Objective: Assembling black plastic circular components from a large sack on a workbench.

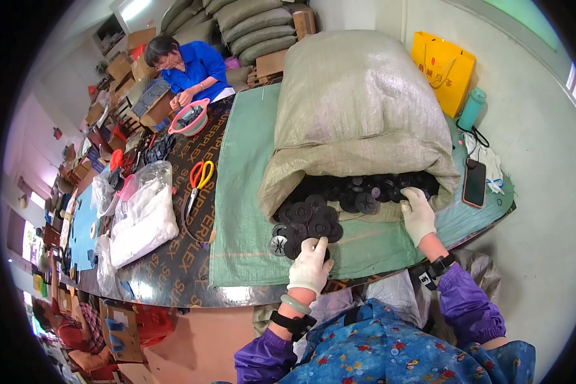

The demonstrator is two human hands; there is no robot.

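A large woven sack (365,102) lies on its side on the table, its mouth facing me. Black round plastic discs (358,192) fill the opening and spill out in a pile at its left. My left hand (309,267), in a white glove, is at the near edge of that pile, fingers bent around a black disc (327,254). One disc with a pale grey face (278,246) lies beside it. My right hand (419,216), also gloved, rests at the right of the sack's mouth. Its fingers are apart and touch the discs there; the tips are partly hidden.
Green woven sheeting (243,224) covers the table. Yellow-handled scissors (200,179) and a plastic-wrapped white bundle (144,224) lie left. A phone (474,184), teal bottle (472,109) and yellow bag (443,70) are right. Across the table, a co-worker handles things by a pink basin (190,118).
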